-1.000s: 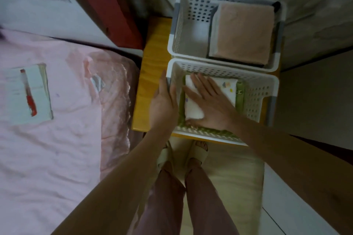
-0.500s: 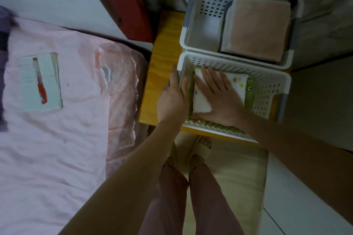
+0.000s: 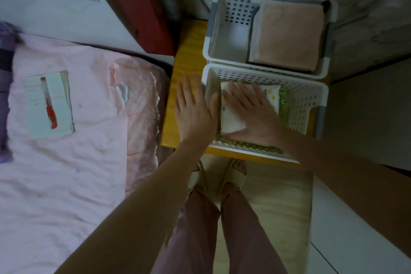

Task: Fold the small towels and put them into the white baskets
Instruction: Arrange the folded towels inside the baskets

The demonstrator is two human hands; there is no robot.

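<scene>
A: Towels first, from the head view, the only 1 we get: the white printed towel [image 3: 231, 118] lies folded in the near basket [image 3: 311, 107], on top of a green towel [image 3: 283, 104] already in there.

B: And the right hand [image 3: 251, 115]?

A: Flat on that white printed towel, fingers straight and spread, pressing down. It grips nothing.

B: The left hand [image 3: 193, 111]?

A: Open too, fingers straight, lying at the near basket's left wall, over the yellow bench [image 3: 189, 55]. Its thumb side looks to be touching the rim, though I cannot tell if it presses.

B: What about the far basket [image 3: 224, 29]?

A: It holds a folded pink towel [image 3: 289, 35] stacked on at least 1 grey layer, tucked to the right side. The left half shows bare floor.

B: So how far along are we?

A: Late, I'd judge. 2 baskets, both loaded, and this towel is being patted down as a finishing touch. On the bed [image 3: 66, 173] to the left I see only a booklet [image 3: 49, 104] with a red pen [image 3: 47, 104] on it, no loose towels in frame. More may lie outside the view, so I cannot call it finished.

B: Feet?

A: Sandals [image 3: 235, 173] on a pale mat [image 3: 278, 207], right up against the bench.
</scene>
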